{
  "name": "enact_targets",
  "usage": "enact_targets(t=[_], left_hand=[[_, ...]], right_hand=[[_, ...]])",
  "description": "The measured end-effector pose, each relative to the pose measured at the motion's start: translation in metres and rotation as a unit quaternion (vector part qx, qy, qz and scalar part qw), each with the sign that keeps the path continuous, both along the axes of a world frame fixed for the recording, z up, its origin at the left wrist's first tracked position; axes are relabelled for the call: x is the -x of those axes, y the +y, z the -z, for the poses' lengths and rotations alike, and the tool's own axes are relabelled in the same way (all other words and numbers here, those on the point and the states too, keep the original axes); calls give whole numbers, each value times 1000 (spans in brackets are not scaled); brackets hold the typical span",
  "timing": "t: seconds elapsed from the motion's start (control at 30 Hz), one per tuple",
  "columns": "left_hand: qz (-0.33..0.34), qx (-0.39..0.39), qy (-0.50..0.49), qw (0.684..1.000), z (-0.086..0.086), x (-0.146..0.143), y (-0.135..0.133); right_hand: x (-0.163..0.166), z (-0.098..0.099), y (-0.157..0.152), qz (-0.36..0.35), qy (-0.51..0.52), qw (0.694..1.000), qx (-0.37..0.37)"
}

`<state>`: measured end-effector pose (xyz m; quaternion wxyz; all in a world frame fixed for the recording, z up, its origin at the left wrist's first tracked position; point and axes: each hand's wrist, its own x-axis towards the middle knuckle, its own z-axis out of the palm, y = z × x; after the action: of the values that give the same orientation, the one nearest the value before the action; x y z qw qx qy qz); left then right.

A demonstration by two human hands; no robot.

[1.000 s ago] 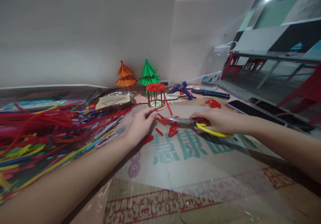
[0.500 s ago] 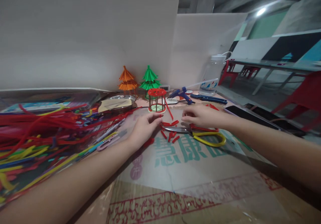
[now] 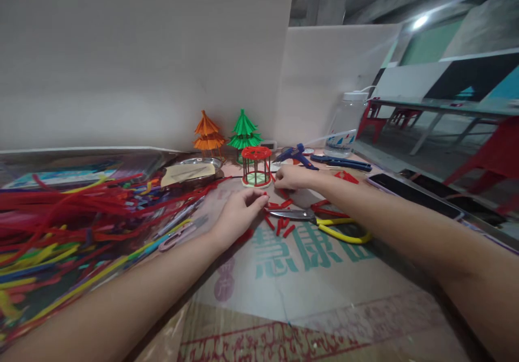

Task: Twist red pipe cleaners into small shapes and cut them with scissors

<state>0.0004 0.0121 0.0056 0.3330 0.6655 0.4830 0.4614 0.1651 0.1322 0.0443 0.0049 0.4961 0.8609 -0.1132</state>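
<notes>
My left hand (image 3: 243,210) is closed in a pinch on a small red pipe cleaner piece (image 3: 265,194), just in front of the small pavilion frame (image 3: 256,167). That frame has a red ring on top, brown posts and a pale green base. Beside it, my right hand (image 3: 292,177) is curled over a longer red pipe cleaner strip (image 3: 285,195); its fingertips are partly hidden. Scissors (image 3: 294,214) with yellow handles lie beneath my right forearm. Short cut red pieces (image 3: 283,225) are scattered around the blades.
Behind stand an orange pavilion (image 3: 208,132) and a green one (image 3: 244,132). A blue glue gun (image 3: 298,155), pliers-like blue tool (image 3: 340,162), clear bottle (image 3: 343,127) and phone (image 3: 413,194) sit to the right. Colourful pipe cleaners (image 3: 73,216) heap on the left beside a metal dish (image 3: 217,163).
My right hand has moved left and forward, from above the scissors to the red strip beside the frame. The left hand keeps its pinch almost in place. The view has shifted slightly.
</notes>
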Motion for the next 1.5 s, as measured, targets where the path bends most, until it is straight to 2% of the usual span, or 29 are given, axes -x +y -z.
enact_targets(t=[0.17,0.3,0.47,0.57,0.7,0.83,0.93,1.23,1.5], left_hand=[[18,0,-11,1000,0,-1,-2],[33,9,-20,999,2,-1,-1],[40,20,-31,999,6,1,2],[45,15,-17,999,3,1,0],[38,23,-7,999,-4,-2,-6],[44,36,-40,998,-5,-8,-12],[53,47,-50,996,-4,-10,-14],[77,47,-49,995,-5,-10,-14],[70,16,10,997,-4,-9,-15]], right_hand=[[-22,5,-29,7,102,984,-146],[-30,5,-56,-33,273,937,-217],[-22,17,-75,-66,440,881,-162],[-19,22,-77,-85,449,878,-142],[-18,18,-81,-82,468,870,-130],[-14,19,-89,-71,520,850,-47],[-11,24,-93,-63,543,837,-17],[-11,27,-97,-66,522,849,-57],[-13,26,-95,-83,495,865,14]])
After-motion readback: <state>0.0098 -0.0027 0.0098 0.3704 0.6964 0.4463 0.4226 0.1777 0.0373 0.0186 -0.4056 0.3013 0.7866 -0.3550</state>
